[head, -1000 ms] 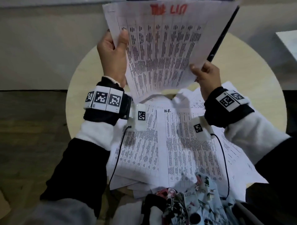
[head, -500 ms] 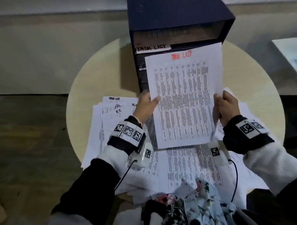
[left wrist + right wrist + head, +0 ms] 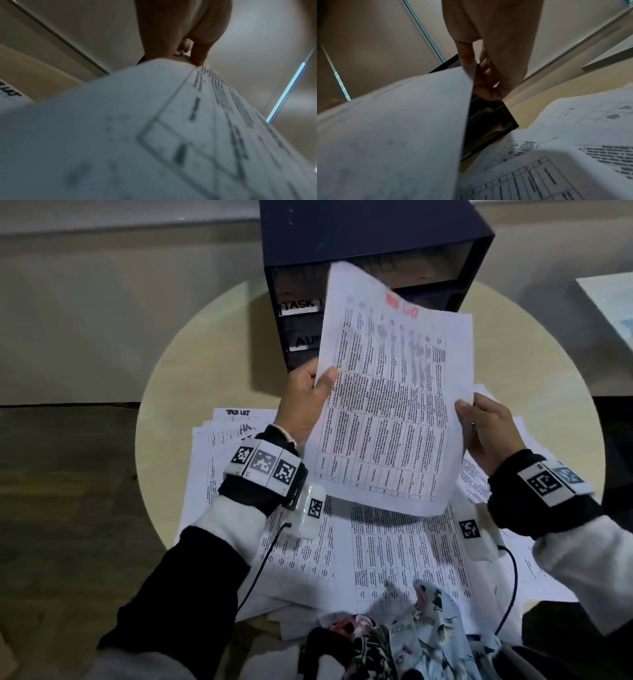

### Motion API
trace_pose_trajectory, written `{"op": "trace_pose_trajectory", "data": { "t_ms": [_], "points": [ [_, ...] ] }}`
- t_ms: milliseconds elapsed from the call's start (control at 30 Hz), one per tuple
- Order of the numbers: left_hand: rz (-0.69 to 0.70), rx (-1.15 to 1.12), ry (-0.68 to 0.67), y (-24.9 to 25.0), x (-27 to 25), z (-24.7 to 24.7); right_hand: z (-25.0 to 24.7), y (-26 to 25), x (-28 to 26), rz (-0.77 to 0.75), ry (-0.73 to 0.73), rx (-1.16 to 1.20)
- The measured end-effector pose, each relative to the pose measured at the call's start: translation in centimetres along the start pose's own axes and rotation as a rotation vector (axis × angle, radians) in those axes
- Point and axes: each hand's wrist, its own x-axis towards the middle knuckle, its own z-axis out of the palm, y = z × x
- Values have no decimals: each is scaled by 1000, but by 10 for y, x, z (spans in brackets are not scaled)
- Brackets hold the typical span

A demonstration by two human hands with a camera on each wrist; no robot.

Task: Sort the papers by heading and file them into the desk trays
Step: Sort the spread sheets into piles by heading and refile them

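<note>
The dark trays (image 3: 373, 231) stand at the top middle of the frame, open toward the person. The sheet (image 3: 387, 402) is up in the middle, its long way pointing at the trays, top edge just in front. The left hand (image 3: 303, 402) pinches its left edge and the right hand (image 3: 489, 429) pinches its right edge, both about as near.
</note>
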Motion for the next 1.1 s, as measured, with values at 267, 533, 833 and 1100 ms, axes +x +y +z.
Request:
{"op": "trace_pose_trajectory", "data": {
  "t_ms": [267,533,833,1100],
  "points": [
    [-80,-111,99,13,8,-8,12,-20,-2,-25,-25,92],
    [-47,-97,289,30,45,-17,22,-26,-10,-81,-146,113],
    [-50,-126,205,36,50,-13,36,-62,24,-134,49,-7],
    [61,50,237,27,43,-18,84,-109,73,-116,58,168]
  ]
}}
